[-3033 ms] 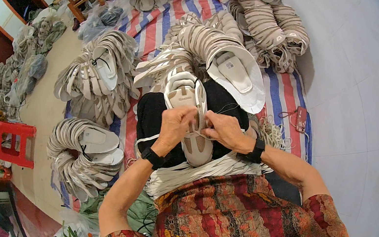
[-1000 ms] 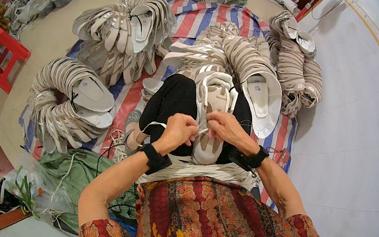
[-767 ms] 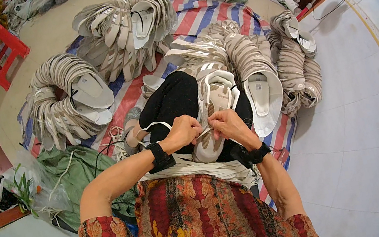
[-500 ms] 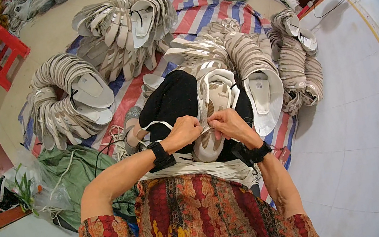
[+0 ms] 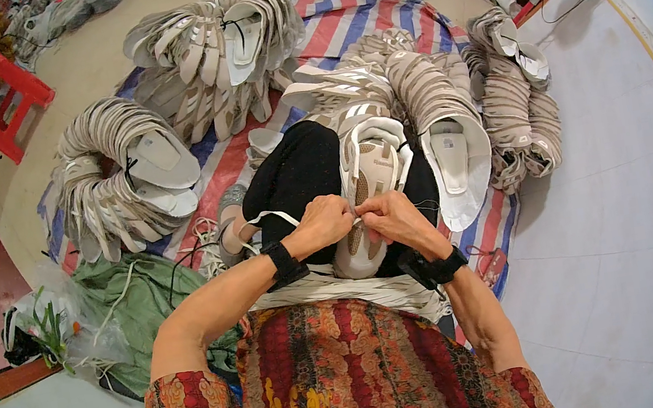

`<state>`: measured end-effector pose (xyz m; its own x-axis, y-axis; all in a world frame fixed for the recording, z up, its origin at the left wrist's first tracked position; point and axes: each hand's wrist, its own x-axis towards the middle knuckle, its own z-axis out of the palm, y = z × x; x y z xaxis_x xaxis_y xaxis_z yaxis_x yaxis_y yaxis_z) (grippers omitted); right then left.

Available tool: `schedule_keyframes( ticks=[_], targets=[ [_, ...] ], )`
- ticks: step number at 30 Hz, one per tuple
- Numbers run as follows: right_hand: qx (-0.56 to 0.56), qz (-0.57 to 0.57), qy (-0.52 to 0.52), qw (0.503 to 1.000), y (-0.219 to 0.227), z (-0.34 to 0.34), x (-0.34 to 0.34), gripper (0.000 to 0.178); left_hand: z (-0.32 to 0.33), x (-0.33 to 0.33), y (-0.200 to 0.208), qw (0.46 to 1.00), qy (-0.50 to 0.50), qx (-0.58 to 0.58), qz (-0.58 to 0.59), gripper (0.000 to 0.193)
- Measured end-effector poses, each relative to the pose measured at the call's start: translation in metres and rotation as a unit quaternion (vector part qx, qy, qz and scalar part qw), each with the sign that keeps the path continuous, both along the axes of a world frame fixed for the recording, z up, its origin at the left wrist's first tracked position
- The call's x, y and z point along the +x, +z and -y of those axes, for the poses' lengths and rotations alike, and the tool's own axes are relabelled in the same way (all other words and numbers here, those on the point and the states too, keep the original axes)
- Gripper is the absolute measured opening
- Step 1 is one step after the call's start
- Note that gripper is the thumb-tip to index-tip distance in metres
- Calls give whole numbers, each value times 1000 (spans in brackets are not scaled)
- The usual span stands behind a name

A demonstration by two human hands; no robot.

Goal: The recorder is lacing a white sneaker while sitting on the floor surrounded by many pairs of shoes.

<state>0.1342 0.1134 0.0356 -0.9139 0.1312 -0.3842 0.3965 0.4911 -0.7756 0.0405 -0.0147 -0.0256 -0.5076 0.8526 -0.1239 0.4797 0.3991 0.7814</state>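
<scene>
A beige and white shoe upper (image 5: 377, 172) lies between my black-clad knees, its toe toward me. Over its front, my left hand (image 5: 322, 222) is closed in a pinch on a white shoelace (image 5: 270, 214), part of which loops out to the left across my knee. Close beside it, my right hand (image 5: 390, 218) pinches the lace too, fingertips almost meeting those of the left at the upper's eyelets. The short bit of lace between the fingers is mostly hidden. Many more white laces (image 5: 348, 288) lie across my lap.
Strung bundles of shoe uppers stand ahead: a curved one (image 5: 88, 126) at left, a stack (image 5: 186, 42) behind it, another (image 5: 433, 93) by my right knee. They rest on a striped sheet (image 5: 226, 164). A green sack (image 5: 134, 286) lies left; a red stool (image 5: 8, 105) stands far left.
Both hands stay pinched over the upper, with only a slight shift of the fingers. The whole view has moved a little.
</scene>
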Motion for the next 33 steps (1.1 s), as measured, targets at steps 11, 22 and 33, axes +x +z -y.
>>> schedule_keyframes(
  ticks=[11, 22, 33],
  targets=[
    [448, -261, 80, 851, -8, 26, 6, 6, 4, -31, 22, 950, -162, 123, -239, 49],
    [328, -212, 130, 911, -14, -7, -5, 7, -5, -31, 16, 962, -153, 102, -200, 34],
    [318, -220, 208, 898, -16, -14, -11, 5, 0, -36, 17, 938, -201, 176, -222, 36]
  ],
)
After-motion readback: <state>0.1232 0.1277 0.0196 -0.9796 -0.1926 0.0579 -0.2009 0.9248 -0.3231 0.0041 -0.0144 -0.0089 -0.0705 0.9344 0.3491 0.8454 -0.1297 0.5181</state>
